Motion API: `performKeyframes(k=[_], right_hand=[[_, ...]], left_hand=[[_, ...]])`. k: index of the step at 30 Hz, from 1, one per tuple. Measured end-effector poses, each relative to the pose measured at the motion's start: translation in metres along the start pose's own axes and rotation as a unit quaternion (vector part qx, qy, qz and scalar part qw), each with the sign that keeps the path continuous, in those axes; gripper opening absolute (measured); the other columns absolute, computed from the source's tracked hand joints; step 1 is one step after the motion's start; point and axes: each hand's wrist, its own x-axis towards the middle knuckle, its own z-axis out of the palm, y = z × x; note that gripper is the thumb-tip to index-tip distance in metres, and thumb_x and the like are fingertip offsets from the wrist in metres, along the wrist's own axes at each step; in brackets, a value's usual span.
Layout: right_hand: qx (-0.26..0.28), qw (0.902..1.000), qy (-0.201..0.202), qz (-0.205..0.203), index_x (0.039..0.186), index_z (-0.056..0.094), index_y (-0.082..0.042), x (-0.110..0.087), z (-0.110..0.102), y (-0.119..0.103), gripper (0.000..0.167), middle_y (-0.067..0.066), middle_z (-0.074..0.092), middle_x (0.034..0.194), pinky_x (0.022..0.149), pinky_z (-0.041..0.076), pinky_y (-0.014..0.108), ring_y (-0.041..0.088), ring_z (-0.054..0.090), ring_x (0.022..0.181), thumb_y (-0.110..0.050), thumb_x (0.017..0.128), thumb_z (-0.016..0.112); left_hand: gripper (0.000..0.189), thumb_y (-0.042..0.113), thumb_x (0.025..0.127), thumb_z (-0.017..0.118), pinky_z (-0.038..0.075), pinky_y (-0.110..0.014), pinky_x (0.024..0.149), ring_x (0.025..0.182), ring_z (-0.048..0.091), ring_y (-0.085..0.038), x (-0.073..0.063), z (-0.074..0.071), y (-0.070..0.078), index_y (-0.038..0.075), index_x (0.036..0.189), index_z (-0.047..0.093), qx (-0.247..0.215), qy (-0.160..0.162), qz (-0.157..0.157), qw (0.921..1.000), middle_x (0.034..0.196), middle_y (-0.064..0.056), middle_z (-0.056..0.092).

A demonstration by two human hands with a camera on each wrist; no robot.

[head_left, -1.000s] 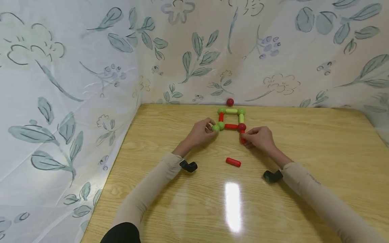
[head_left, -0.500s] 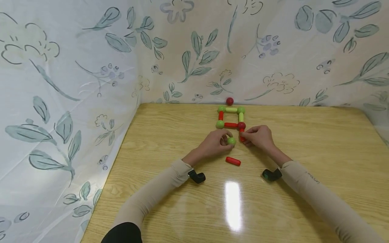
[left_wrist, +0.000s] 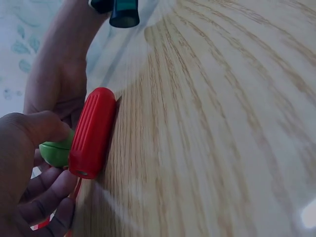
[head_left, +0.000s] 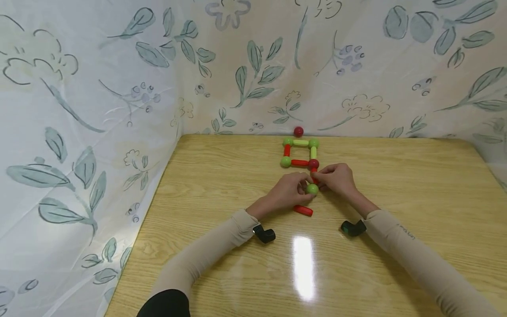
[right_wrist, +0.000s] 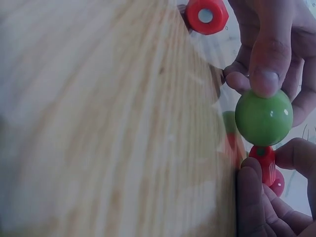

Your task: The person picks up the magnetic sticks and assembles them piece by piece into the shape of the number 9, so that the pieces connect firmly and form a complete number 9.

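My left hand [head_left: 288,193] pinches a green ball [right_wrist: 264,117] at the near end of a red rod [right_wrist: 263,163]. My right hand [head_left: 337,179] pinches that red rod between thumb and fingers; its far end meets a dark red ball [head_left: 313,164]. That ball is one corner of a square of rods and balls, with a green rod [head_left: 301,143] at the back, a red rod [head_left: 299,163] in front and green balls at the other corners. Just below my left hand, a loose ribbed red rod [left_wrist: 94,133] lies on the table, partly covered by the hand in the head view.
A separate dark red ball [head_left: 299,131] sits behind the square at the table's back edge, against a patterned cloth [head_left: 245,66]. The wooden table [head_left: 396,198] reaches out on both sides. Dark wrist cameras [head_left: 264,234] stick out from both sleeves.
My left hand has carried the green ball from beside the square's front left corner, rightward and nearer, to the end of the held red rod. The right hand has stayed nearly still.
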Motion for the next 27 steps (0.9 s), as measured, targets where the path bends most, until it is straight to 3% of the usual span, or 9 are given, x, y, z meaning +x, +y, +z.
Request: performKeyframes(k=[10, 17, 22, 27], right_hand=[[-0.03, 0.9996, 0.001, 0.001, 0.099, 0.073, 0.007, -0.005, -0.001, -0.006, 0.036, 0.007, 0.074, 0.078, 0.059, 0.056, 0.026, 0.012, 0.069, 0.067, -0.028, 0.09, 0.075], [-0.027, 0.9995, 0.005, -0.013, 0.099, 0.073, 0.007, -0.008, 0.001, -0.004, 0.039, 0.011, 0.074, 0.082, 0.06, 0.056, 0.025, 0.012, 0.071, 0.069, -0.031, 0.091, 0.075], [-0.067, 0.9963, 0.015, -0.052, 0.102, 0.073, 0.002, -0.018, 0.0, -0.002, 0.04, 0.011, 0.075, 0.084, 0.059, 0.054, 0.024, 0.014, 0.07, 0.07, -0.037, 0.091, 0.074], [-0.103, 0.9876, 0.005, -0.118, 0.11, 0.069, 0.002, -0.034, -0.001, -0.001, 0.034, 0.014, 0.074, 0.094, 0.064, 0.056, 0.027, 0.024, 0.071, 0.079, -0.027, 0.091, 0.075]], left_hand=[[0.022, 0.016, 0.088, 0.078, 0.047, -0.012, 0.069, 0.078, 0.062, -0.005, 0.0, 0.003, 0.001, 0.011, 0.098, 0.059, 0.009, 0.027, 0.007, 0.9996, 0.089, 0.004, 0.063], [0.02, 0.017, 0.088, 0.078, 0.046, -0.011, 0.067, 0.075, 0.061, -0.004, -0.001, 0.004, -0.001, 0.012, 0.096, 0.06, 0.015, 0.035, 0.011, 0.9992, 0.087, 0.003, 0.064], [0.02, 0.017, 0.088, 0.077, 0.046, -0.011, 0.067, 0.075, 0.06, -0.002, -0.001, 0.004, -0.002, 0.01, 0.097, 0.061, 0.016, 0.033, 0.005, 0.9993, 0.088, 0.002, 0.064], [0.018, 0.017, 0.089, 0.076, 0.047, -0.011, 0.069, 0.076, 0.059, 0.001, -0.002, 0.004, -0.002, 0.009, 0.097, 0.062, 0.016, 0.028, -0.003, 0.9995, 0.091, 0.0, 0.065]])
